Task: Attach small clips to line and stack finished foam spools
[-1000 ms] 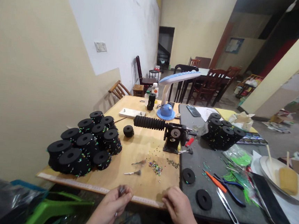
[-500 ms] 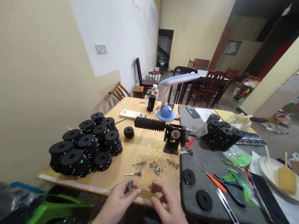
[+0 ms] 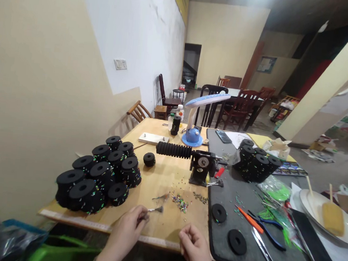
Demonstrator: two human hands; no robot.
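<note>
This is a long room with pale walls, and at the front is a wooden worktop (image 3: pixel 157 186) with a grey mat (image 3: pixel 219 242) on its right part. On the left side of the worktop sits a big heap of black foam rings (image 3: pixel 97 176) with tiny bright bits stuck on them, and more of these rings sit on the mat. In the middle is a small metal crank machine (image 3: pixel 203 165) with a long black ribbed handle (image 3: pixel 174 150), and behind it stands a blue desk lamp (image 3: pixel 193 138). Blue-handled pliers (image 3: pixel 267 230) lie on the mat. Near the front of the worktop is a little pile of colored bits (image 3: pixel 180 203), and just left of it lies a small dark tuft on a silver wire (image 3: pixel 156 209). Its long side runs left to right, with the wire end pointing left. The left grip (image 3: pixel 127 232) is the nearer one, just beside the wire end, with its fingers pinched together, and I cannot tell if they hold something small. The right grip (image 3: pixel 196 246) is farther off, with its fingers curled in and nothing showing in them. Before, those right fingers were spread wide apart
</note>
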